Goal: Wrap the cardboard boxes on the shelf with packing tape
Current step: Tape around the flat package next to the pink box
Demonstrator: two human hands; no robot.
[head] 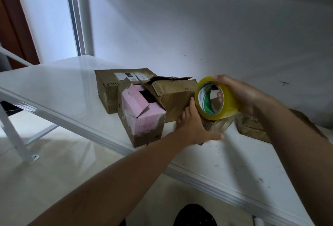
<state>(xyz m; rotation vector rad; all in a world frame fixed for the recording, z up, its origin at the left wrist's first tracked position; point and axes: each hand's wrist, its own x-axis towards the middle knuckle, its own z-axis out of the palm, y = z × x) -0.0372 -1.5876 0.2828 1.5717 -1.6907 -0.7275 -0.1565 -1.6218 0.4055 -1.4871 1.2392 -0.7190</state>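
White shelf (pixel 59 88) — glossy metal surface with a ribbed front edge, scuffed and speckled with dark marks toward the right. Four cardboard boxes sit directly on it, clustered mid-shelf. Labelled brown box (pixel 115 88) at the back left. Long brown box (pixel 176 97) touching it on the right, top flap torn. Pink-faced box (pixel 142 117) in front, nearest the edge, top open. Small taped box (pixel 216 124) to the right, partly hidden — another brown box (pixel 252 128) just beyond it.

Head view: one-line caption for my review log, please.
Right hand holds a yellow packing tape roll over a small cardboard box steadied by the left hand.
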